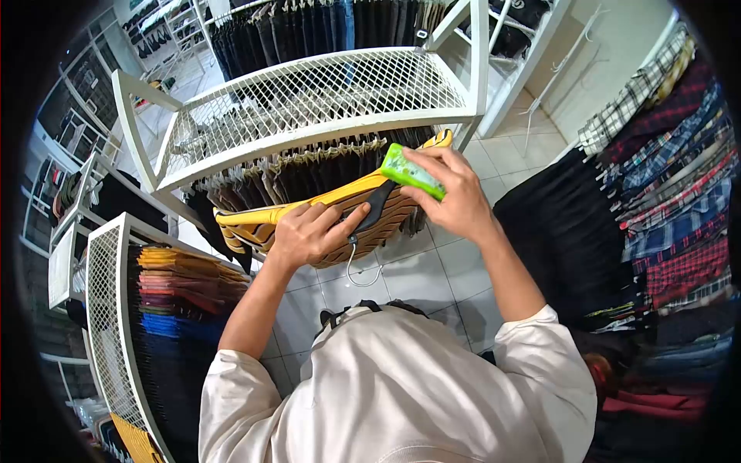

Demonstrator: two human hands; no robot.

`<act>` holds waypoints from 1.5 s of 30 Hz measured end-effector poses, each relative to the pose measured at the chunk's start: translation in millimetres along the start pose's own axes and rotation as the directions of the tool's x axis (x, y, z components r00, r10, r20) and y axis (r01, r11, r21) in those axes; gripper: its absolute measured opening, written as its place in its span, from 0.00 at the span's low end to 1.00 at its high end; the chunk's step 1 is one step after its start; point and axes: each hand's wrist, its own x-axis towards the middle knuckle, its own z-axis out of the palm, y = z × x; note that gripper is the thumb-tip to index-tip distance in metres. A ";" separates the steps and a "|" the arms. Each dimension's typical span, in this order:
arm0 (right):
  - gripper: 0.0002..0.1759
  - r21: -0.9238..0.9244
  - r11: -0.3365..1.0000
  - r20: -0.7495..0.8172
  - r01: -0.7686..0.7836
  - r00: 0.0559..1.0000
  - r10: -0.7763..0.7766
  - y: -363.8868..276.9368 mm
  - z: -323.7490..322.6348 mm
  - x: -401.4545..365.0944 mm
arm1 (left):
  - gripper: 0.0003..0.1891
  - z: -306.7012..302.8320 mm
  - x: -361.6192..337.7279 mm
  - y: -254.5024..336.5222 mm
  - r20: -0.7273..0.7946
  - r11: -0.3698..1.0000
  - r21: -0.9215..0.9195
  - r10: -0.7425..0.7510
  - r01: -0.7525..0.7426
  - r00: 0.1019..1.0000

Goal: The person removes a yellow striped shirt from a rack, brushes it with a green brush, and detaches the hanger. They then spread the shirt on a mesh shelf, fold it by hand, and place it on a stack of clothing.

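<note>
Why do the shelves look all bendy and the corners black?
Head view: a fisheye lens bows the white mesh rack and blackens the corners; light is bright and even; the yellow shoe in the left hand and green device in the right hand look sharp.

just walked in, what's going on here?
A person in a pale shirt stands in a clothing shop among white mesh racks. Their left hand grips a long yellow item with a ridged underside, possibly footwear. Their right hand holds a small green device against the yellow item's far end. A thin cord loop dangles beneath. Dark trousers hang on the rack behind, and plaid shirts hang to the right.
</note>
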 end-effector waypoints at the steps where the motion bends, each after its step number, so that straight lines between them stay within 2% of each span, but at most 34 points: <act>1: 0.31 0.007 0.999 0.000 -0.041 0.999 0.041 7.8 0.6 1.3 | 0.33 -1.0 -0.1 -0.2 0.021 1.000 0.000 0.003 -0.003 1.000; 3: 0.28 -0.097 0.993 -0.144 -0.070 0.988 0.055 61.4 -4.6 5.7 | 0.33 -3.0 -2.1 -1.9 0.016 1.000 0.029 0.007 -0.007 1.000; 4: 0.26 -0.168 0.962 -0.193 -0.217 0.964 0.183 82.3 -11.4 7.1 | 0.33 -2.6 -4.0 -1.8 0.000 1.000 0.031 0.001 -0.001 1.000; 5: 0.25 -0.269 0.919 -0.263 -0.289 0.940 0.219 105.3 -14.5 4.4 | 0.33 -2.3 -6.1 -1.1 -0.015 0.999 0.034 -0.007 0.008 1.000; 7: 0.26 -0.240 0.901 -0.314 -0.362 0.907 0.281 101.8 -23.9 5.4 | 0.33 -2.0 -8.2 -2.4 -0.010 0.999 0.047 -0.016 0.016 1.000; 8: 0.26 -0.242 0.906 -0.308 -0.346 0.913 0.266 99.5 -23.1 6.8 | 0.33 -0.7 -8.0 -3.6 -0.005 0.998 0.056 -0.005 0.005 1.000; 10: 0.27 -0.061 0.980 -0.195 -0.190 0.965 0.175 47.7 -19.5 8.1 | 0.33 -1.4 -9.1 -0.7 0.022 0.999 0.036 -0.010 0.009 1.000; 11: 0.29 -0.047 0.992 -0.133 -0.116 0.985 0.108 30.3 -12.0 6.5 | 0.33 -0.9 -7.2 -0.7 0.012 0.999 0.033 -0.012 0.012 1.000; 13: 0.29 0.079 0.996 0.038 -0.050 0.998 0.047 11.5 1.4 3.5 | 0.34 0.1 -1.2 -0.6 0.007 0.999 -0.014 -0.041 0.041 0.999; 15: 0.29 0.080 0.993 0.051 -0.090 0.995 0.086 28.7 10.1 5.2 | 0.33 2.5 -4.9 -4.3 0.046 0.998 -0.022 -0.058 0.059 0.997; 17: 0.29 0.011 0.975 -0.076 -0.220 0.973 0.220 89.1 12.8 10.4 | 0.33 2.9 -8.7 -7.5 0.086 0.995 -0.030 -0.088 0.091 0.992; 18: 0.29 -0.137 0.949 -0.178 -0.284 0.950 0.258 134.8 18.0 5.8 | 0.32 2.7 -10.0 -8.9 0.102 0.987 -0.078 -0.132 0.140 0.986; 19: 0.29 -0.249 0.866 -0.201 -0.434 0.898 0.392 157.6 16.6 5.1 | 0.31 2.9 -10.3 -10.4 0.119 0.974 -0.122 -0.176 0.191 0.977; 20: 0.28 -0.194 0.849 -0.255 -0.491 0.861 0.440 177.8 17.4 4.9 | 0.31 2.9 -8.8 -13.0 0.114 0.974 -0.115 -0.182 0.194 0.977; 21: 0.28 -0.193 0.853 -0.249 -0.484 0.865 0.435 197.1 22.6 7.6 | 0.31 1.8 -6.9 -14.6 0.147 0.947 -0.181 -0.240 0.265 0.960; 23: 0.28 0.238 0.794 -0.233 -0.560 0.760 0.606 231.9 38.2 18.9 | 0.31 -2.1 -1.9 -15.1 0.229 0.862 -0.305 -0.346 0.405 0.910; 24: 0.28 0.244 0.814 -0.251 -0.527 0.777 0.577 242.5 46.7 26.4 | 0.28 -6.1 4.0 -15.9 0.304 0.817 -0.320 -0.391 0.480 0.869; 25: 0.28 0.248 0.813 -0.251 -0.526 0.776 0.579 233.2 49.6 37.1 | 0.28 0.2 5.2 -16.7 0.306 0.819 -0.316 -0.389 0.479 0.869; 27: 0.28 0.018 0.823 -0.271 -0.568 0.790 0.550 218.8 59.7 63.3 | 0.21 16.4 9.4 -23.1 0.274 0.566 -0.560 -0.563 0.605 0.780; 28: 0.29 -0.035 0.809 -0.230 -0.587 0.792 0.565 222.2 66.4 75.3 | 0.15 16.5 14.1 -31.5 0.470 0.384 -0.550 -0.592 0.742 0.655; 29: 0.29 -0.026 0.815 -0.231 -0.579 0.796 0.559 222.0 72.1 85.3 | 0.15 19.1 15.9 -37.0 0.464 0.392 -0.543 -0.597 0.742 0.655; 31: 0.33 -0.196 0.834 -0.270 -0.516 0.846 0.460 231.9 87.6 104.1 | 0.11 14.3 34.3 -42.2 0.612 0.096 -0.551 -0.629 0.829 0.480; 32: 0.32 -0.220 0.851 -0.258 -0.477 0.870 0.421 238.1 91.5 112.3 | 0.15 6.3 39.9 -42.8 0.701 -0.020 -0.471 -0.615 0.882 0.361; 36: 0.29 -0.288 0.881 -0.243 -0.376 0.918 0.312 267.8 110.7 124.2 | 0.16 16.1 38.4 -50.3 0.699 0.021 -0.473 -0.600 0.881 0.390; 39: 0.28 -0.270 0.876 -0.217 -0.399 0.912 0.348 273.6 113.1 124.1 | 0.16 11.4 40.4 -51.4 0.691 0.057 -0.469 -0.599 0.882 0.406; 40: 0.28 -0.281 0.888 -0.189 -0.364 0.928 0.321 264.8 107.1 124.9 | 0.16 12.0 38.1 -53.2 0.699 0.052 -0.458 -0.595 0.887 0.396; 41: 0.27 -0.458 0.810 -0.214 -0.366 0.930 0.299 253.5 104.6 120.9 | 0.16 10.3 37.2 -55.2 0.698 0.045 -0.451 -0.604 0.891 0.384; 43: 0.27 -0.398 0.878 -0.259 -0.265 0.951 0.170 219.3 97.6 117.1 | 0.17 2.8 37.8 -58.4 0.744 -0.009 -0.447 -0.559 0.894 0.367; 45: 0.26 -0.192 0.981 -0.079 -0.025 0.997 0.010 181.0 92.7 106.4 | 0.20 -7.3 38.9 -59.0 0.721 0.013 -0.449 -0.585 0.893 0.371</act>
